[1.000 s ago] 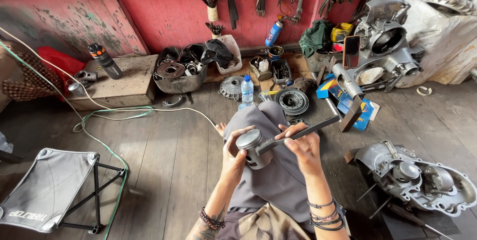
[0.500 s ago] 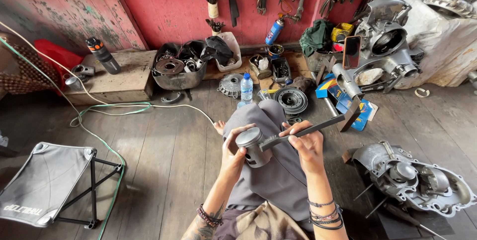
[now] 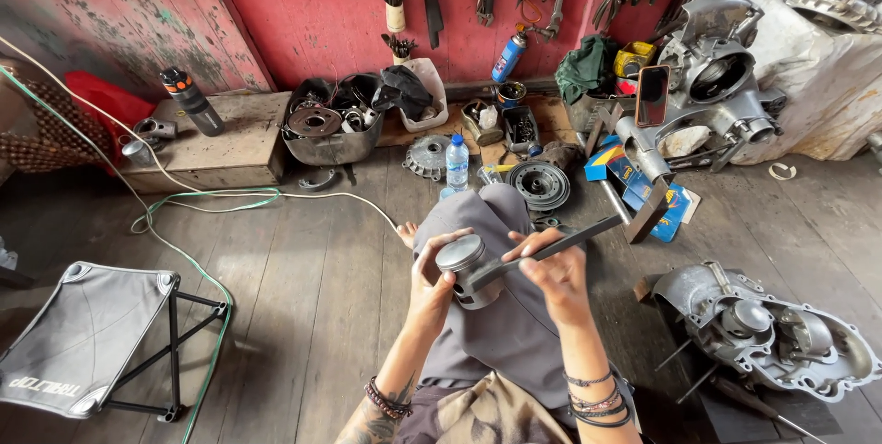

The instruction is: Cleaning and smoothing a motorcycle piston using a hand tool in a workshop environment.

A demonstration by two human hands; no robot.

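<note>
Two hands: left (image 3: 430, 280) on piston (image 3: 466, 269), right (image 3: 557, 269) on file (image 3: 551, 247).

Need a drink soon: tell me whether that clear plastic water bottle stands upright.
Upright: the clear plastic water bottle stands on the floorboards, blue cap on top.

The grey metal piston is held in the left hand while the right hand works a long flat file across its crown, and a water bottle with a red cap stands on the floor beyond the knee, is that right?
Not quite: in the head view the clear plastic water bottle has a blue cap, not red. The rest holds: the left hand holds the grey metal piston, and the right hand lays the long flat file across its crown.
</note>
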